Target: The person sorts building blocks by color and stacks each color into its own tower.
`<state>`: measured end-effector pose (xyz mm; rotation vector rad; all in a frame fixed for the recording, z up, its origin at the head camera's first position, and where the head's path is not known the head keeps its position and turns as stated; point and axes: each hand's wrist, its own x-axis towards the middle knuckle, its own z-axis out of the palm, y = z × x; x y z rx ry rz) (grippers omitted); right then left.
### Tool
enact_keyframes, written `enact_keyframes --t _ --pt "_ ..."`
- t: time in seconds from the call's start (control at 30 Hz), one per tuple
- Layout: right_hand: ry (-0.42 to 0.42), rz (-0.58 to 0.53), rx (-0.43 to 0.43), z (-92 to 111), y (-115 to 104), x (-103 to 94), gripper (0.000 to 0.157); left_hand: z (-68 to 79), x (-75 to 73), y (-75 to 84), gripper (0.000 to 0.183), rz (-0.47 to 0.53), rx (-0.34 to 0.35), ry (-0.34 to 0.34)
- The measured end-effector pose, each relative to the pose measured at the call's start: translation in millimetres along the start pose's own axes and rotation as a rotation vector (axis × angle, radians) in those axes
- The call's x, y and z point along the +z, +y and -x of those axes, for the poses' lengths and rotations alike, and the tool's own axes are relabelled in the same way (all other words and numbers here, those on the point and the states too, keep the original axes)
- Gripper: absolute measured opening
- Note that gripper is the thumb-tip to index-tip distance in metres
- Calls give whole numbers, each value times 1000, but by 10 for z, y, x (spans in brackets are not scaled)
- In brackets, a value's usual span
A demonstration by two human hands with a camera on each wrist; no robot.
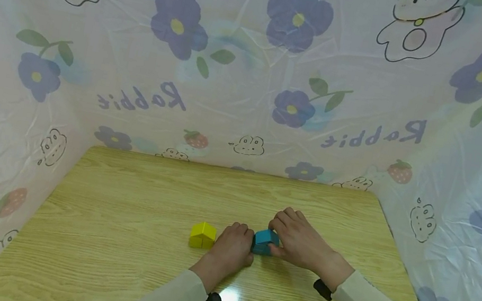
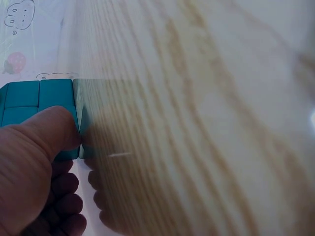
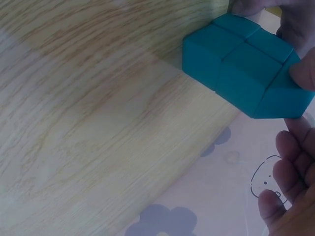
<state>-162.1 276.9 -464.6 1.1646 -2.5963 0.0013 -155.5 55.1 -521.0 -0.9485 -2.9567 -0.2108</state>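
Several teal blocks (image 1: 266, 238) stand together on the wooden table, forming a small shape with sloped top faces. On their left side is my left hand (image 1: 234, 246), its thumb (image 2: 61, 128) against one block's face in the left wrist view. From the right, my right hand (image 1: 299, 241) pinches the same blocks, thumb on the near side and fingers on the far side. In the right wrist view the teal blocks (image 3: 246, 64) fit closely, with thin seams between them. Part of the group is covered by my hands.
A yellow house-shaped group of blocks (image 1: 203, 235) stands just left of my left hand. The wooden table (image 1: 127, 249) is enclosed at the back and sides by a flower-patterned sheet (image 1: 241, 91). Each wrist wears a black device (image 1: 323, 289).
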Motion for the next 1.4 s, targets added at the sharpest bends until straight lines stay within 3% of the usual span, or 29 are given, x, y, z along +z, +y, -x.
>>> enact_keyframes --t 0.3,0.6,0.93,1.13,1.27,1.4 --pt "30 0 -15 -16 1 8 38 -9 8 -10 33 -3 -15 -11" --pt "8 25 -14 -28 5 21 40 -9 11 -20 32 -8 -18 -4" --pt "10 -31 27 -32 32 6 41 -9 -18 -26 40 -20 -39 3" --pt "35 -71 80 15 94 -21 40 1 -156 14 47 -33 -15 105" --pt "65 -70 117 56 126 -34 36 14 -355 53 50 -32 7 193" --pt "141 -36 170 101 130 -11 35 50 -574 5 57 -31 -25 251"
